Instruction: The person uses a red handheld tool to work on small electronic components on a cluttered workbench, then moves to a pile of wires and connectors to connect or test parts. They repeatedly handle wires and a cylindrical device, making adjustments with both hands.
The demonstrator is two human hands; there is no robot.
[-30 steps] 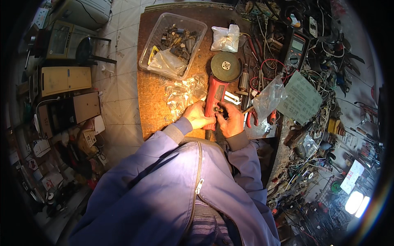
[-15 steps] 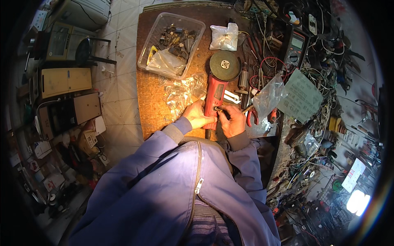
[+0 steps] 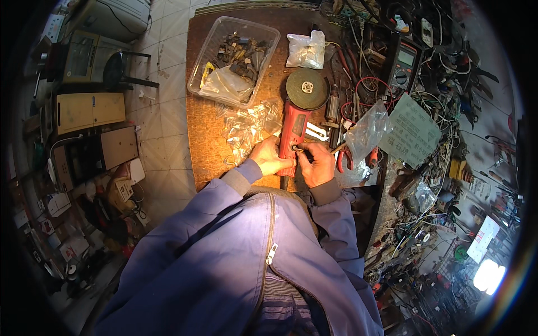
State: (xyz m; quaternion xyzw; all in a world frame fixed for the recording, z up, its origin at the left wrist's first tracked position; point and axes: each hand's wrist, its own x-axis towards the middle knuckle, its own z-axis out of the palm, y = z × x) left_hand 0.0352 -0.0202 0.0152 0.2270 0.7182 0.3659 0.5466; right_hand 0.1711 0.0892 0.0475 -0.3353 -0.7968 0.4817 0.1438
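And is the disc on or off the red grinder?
On: the disc sits across the head of the red grinder, a metal piece showing at the disc's centre.

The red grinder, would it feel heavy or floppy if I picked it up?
The red grinder would probably feel stiff, because its long body looks like a hard shell. It may feel heavier at the far end, where a wide disc is mounted. It likely wouldn't roll easily, since the disc sticks out past the body.
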